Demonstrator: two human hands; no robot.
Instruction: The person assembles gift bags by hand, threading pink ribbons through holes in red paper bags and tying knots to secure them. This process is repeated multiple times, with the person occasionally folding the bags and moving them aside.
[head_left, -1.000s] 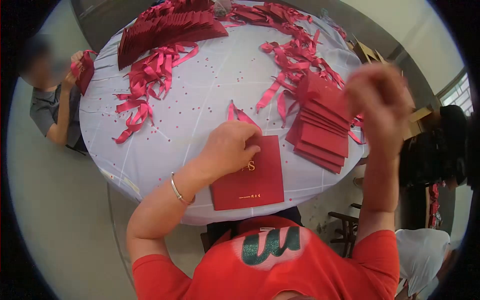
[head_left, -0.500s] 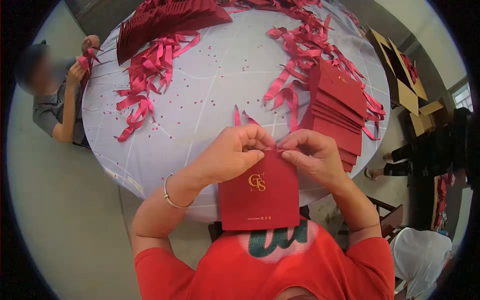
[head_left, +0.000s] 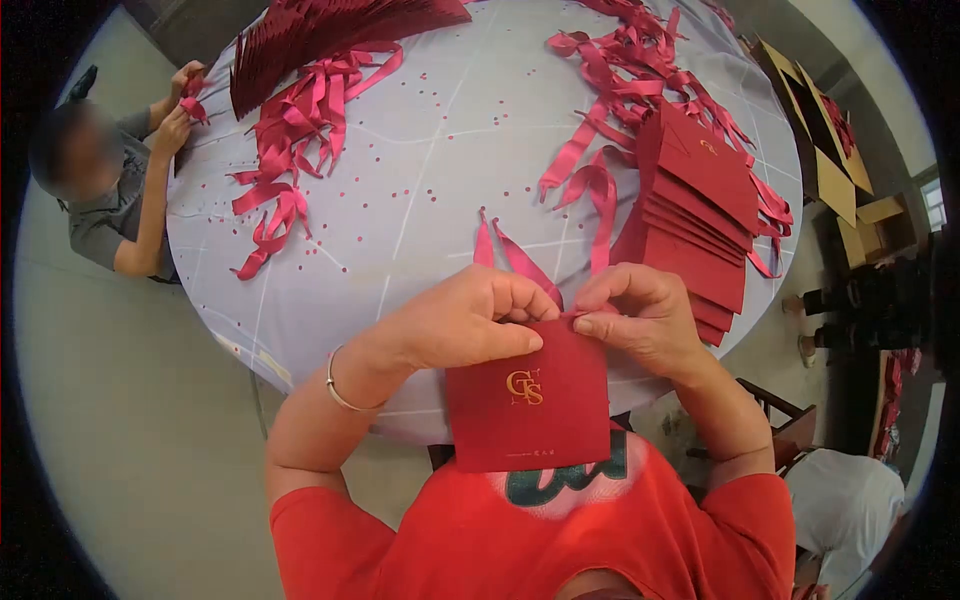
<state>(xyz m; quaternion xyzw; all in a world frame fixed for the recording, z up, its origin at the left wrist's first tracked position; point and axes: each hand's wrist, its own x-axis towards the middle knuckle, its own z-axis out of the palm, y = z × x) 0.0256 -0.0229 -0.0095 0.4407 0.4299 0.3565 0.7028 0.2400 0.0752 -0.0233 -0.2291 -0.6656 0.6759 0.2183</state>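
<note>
- The red paper bag (head_left: 530,400) is at the near table edge, by the shirt.
- The left hand (head_left: 475,325) and right hand (head_left: 645,318) pinch its top edge; I can't tell who grips ribbon.
- It looks like ribbon work, which next calls for tiny, careful pinches.
- The bag is flat, with gold letters; the pink ribbon (head_left: 524,264) is shiny.

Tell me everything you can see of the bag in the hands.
The bag is flat, red, nearly square and seemingly paper, with a gold monogram on its front and small lettering near the lower edge. The left hand and right hand pinch it at the top edge; pink ribbon shows beyond. Its lower part juts past the table, over the shirt; contact there is unclear.
</note>
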